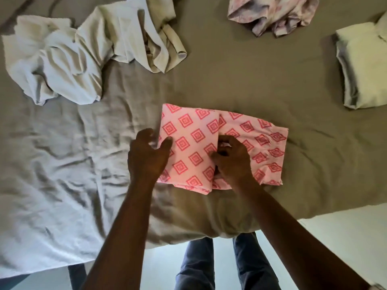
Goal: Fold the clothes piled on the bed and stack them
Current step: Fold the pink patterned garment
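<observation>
Folded pink diamond-print garment (194, 143) on bed (240, 80)

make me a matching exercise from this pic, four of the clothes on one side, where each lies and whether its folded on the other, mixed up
Things:
1. diamond-print cloth
2. white and cream heap
3. mottled pink garment
4. pale square bundle

Place and state:
a. crumpled, top right
b. folded, front centre
c. folded, far right
d. crumpled, upper left

Pairs: 1-b, 2-d, 3-a, 4-c
</observation>
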Demonstrator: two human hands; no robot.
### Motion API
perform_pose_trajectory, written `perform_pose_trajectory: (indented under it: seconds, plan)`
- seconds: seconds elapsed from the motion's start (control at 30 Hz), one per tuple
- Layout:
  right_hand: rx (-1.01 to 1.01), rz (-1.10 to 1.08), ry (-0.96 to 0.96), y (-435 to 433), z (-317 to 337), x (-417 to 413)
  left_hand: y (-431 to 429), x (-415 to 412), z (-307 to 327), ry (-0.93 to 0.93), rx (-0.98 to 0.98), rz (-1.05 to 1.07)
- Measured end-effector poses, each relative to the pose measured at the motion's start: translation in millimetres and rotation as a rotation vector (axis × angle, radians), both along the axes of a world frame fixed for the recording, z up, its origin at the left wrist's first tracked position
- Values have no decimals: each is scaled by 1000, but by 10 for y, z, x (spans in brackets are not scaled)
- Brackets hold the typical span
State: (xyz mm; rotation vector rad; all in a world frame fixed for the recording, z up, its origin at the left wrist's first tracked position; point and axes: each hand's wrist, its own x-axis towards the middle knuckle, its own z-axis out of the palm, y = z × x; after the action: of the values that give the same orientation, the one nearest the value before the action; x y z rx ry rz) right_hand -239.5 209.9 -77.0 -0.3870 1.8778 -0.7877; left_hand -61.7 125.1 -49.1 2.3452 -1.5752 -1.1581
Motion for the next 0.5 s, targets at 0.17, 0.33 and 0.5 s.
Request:
perform_pose_trajectory:
  seconds: [0.17, 0.33, 0.5]
  plan:
    - [-86, 81, 390, 149, 102, 20, -65, 13, -27, 206, 174, 84]
    - [-44, -80, 719, 491, 52, -466, 21, -237, 481, 93, -53, -95]
    - [89, -151, 433, 696, 165, -1079, 497, -1183, 926, -150, -290, -440]
